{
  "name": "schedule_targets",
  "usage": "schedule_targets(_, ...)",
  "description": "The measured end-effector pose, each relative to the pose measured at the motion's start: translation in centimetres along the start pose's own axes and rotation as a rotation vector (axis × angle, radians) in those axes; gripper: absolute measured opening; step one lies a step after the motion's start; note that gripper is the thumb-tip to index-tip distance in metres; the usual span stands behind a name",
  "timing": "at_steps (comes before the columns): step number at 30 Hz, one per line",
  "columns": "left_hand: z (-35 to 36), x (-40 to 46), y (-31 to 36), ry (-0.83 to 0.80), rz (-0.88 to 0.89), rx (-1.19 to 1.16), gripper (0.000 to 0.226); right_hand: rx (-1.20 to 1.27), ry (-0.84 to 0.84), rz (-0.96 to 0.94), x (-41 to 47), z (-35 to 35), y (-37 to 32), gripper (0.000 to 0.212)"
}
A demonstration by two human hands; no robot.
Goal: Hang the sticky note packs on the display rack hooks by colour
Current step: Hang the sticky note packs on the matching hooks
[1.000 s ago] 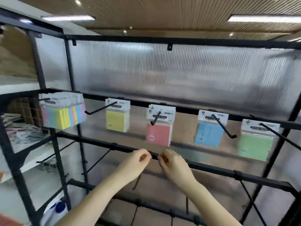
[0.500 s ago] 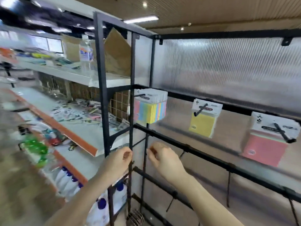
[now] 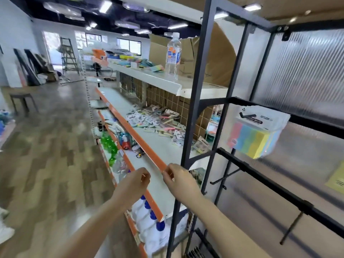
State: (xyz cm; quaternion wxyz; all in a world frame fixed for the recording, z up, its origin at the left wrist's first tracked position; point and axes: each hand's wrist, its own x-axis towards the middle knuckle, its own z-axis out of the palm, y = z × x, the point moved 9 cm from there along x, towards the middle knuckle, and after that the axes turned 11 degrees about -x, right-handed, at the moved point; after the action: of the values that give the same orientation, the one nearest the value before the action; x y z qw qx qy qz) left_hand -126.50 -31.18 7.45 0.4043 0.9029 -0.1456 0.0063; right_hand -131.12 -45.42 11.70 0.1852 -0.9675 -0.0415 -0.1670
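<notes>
A pile of loose sticky note packs lies on a white shelf with an orange front edge, left of the black display rack. Several multicolour packs hang on the rack's leftmost upper hook. A yellow pack shows at the right edge. My left hand and my right hand hover side by side in front of the shelf's orange edge, fingers loosely curled, holding nothing.
A clear plastic bottle and an open cardboard box stand on the upper white shelf. Bottles with blue caps fill the shelf below. Empty black hooks jut from the rack's lower bar. Open wooden floor lies left.
The view has swung left from the rack's front to the neighbouring shelf with the pile of packs. Both hands stayed together, empty, and shifted left with it.
</notes>
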Motion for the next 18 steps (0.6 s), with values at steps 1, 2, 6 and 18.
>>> schedule_targets(1,-0.4,0.6,-0.9,0.008,-0.021,0.013,0.019,0.014,-0.01,-0.005,0.9,0.8,-0.4,0.021)
schedule_targets(2,-0.7,1.2,-1.7,0.009,-0.047,0.03,0.02,0.026,-0.024,-0.011,1.8,1.6,-0.7,0.02)
schedule_targets(6,-1.7,4.4,-4.1,-0.01,-0.125,0.098,0.018,0.039,-0.092,-0.024,5.8,4.5,-1.0,0.02)
schedule_targets(18,-2.9,15.8,-7.7,0.024,-0.171,0.138,0.016,0.109,-0.131,0.098,18.5,11.4,1.1,0.024)
